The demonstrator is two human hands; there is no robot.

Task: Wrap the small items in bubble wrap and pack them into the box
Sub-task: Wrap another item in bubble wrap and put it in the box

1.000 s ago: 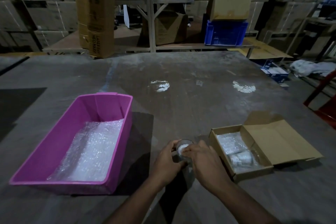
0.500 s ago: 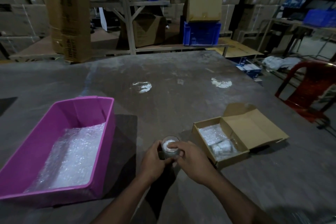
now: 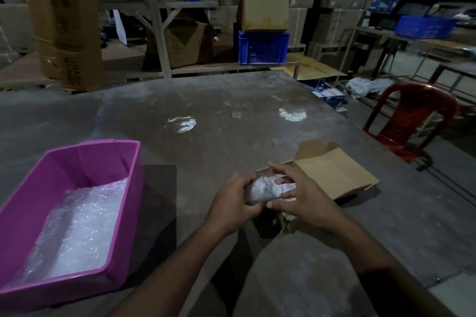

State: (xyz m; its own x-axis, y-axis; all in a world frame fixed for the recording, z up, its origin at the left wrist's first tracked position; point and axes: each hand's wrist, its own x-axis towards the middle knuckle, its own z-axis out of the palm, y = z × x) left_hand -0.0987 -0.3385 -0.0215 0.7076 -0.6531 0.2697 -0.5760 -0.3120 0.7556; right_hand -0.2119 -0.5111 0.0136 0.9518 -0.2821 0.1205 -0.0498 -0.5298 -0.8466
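A small item wrapped in bubble wrap (image 3: 265, 189) is held above the table between both hands. My left hand (image 3: 231, 203) grips its left end with curled fingers. My right hand (image 3: 301, 198) curls over its top and right side, thumb under it. Behind my right hand lies the open cardboard box (image 3: 332, 175), its flap folded out to the right and its inside mostly hidden by my hands. A pink plastic bin (image 3: 128, 177) at the left holds sheets of bubble wrap (image 3: 77, 226).
The grey table (image 3: 231, 116) stretches ahead with two pale patches on it. A red plastic chair (image 3: 412, 121) stands off the right edge. Shelving, a blue crate (image 3: 262, 46) and stacked cartons fill the background.
Both hands have lifted the item off the table and moved it right, over the cardboard box. It now lies on its side, covered in bubble wrap. The view has shifted left.
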